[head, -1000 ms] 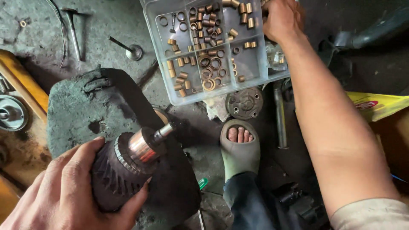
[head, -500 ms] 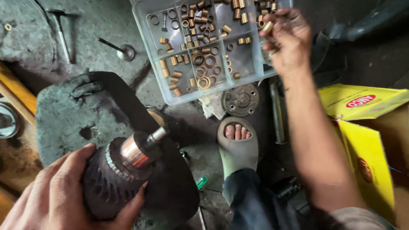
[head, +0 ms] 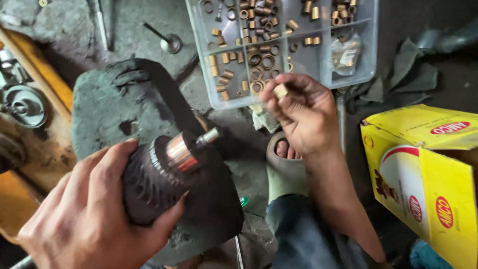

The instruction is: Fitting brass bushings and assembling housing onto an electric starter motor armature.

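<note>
Your left hand (head: pixel 94 214) is wrapped around the dark wound body of the motor armature (head: pixel 159 179), fingers curled over the windings and thumb underneath, clenched firmly. It rests on the worn grey block (head: pixel 119 109), with its copper commutator (head: pixel 180 152) and bare shaft tip (head: pixel 209 135) pointing up and away from that grip. Keep the armature pressed steady on the block so the shaft end does not wander, and keep your fingertips back on the windings, clear of the copper.

Your right hand (head: pixel 303 112) hovers just beyond the shaft tip, above your sandalled foot (head: pixel 284 164). It pinches a small brass bushing (head: pixel 280 91) between thumb and forefinger, the other fingers loosely curled. Hold the bushing by its outer wall with the bore left open, and square it to the shaft.

Directly behind that pinch sits the clear compartment tray (head: pixel 318 65) of brass bushings and rings; a yellow carton (head: pixel 428 174) lies to its right.
</note>
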